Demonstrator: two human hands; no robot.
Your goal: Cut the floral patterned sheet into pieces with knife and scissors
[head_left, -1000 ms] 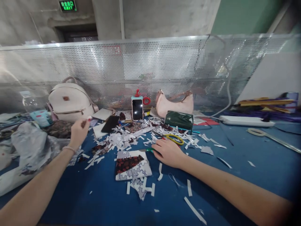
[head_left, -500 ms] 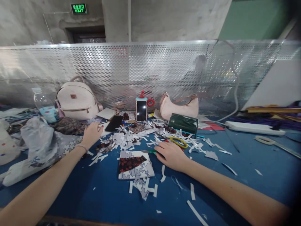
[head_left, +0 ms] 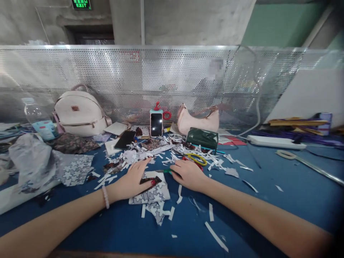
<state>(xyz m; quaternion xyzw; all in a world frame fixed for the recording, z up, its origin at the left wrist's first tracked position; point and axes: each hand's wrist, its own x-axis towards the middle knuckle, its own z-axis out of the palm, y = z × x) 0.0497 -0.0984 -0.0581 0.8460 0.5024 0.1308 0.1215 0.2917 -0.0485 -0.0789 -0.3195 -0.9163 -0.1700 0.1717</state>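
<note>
My left hand [head_left: 132, 182] is over a white-and-grey flower-patterned piece [head_left: 157, 193], its fingers stretched out and thumb apart. The thumb lies across the dark red floral patch [head_left: 154, 179] on that piece; whether it presses down I cannot tell. My right hand [head_left: 189, 175] rests just to the right, fingers curled round a small green-handled tool [head_left: 167, 171]. Its thin metallic tip points left over the piece's top edge; its exact kind is unclear. Yellow-handled scissors [head_left: 198, 159] lie behind my right hand. Patterned scraps [head_left: 158, 212] lie just in front of the piece.
White paper strips [head_left: 134, 156] litter the blue table [head_left: 242, 215]. Behind are a standing phone [head_left: 156, 124], a dark green pouch [head_left: 202, 138], a pink handbag [head_left: 199, 122] and a backpack [head_left: 80, 113]. A bottle [head_left: 40, 120] stands left; a power strip [head_left: 275, 142] lies right.
My left hand has moved right and nearer, from beside the dark flat object to the patterned piece. My right hand keeps the green-handled tool. The view has shifted slightly right.
</note>
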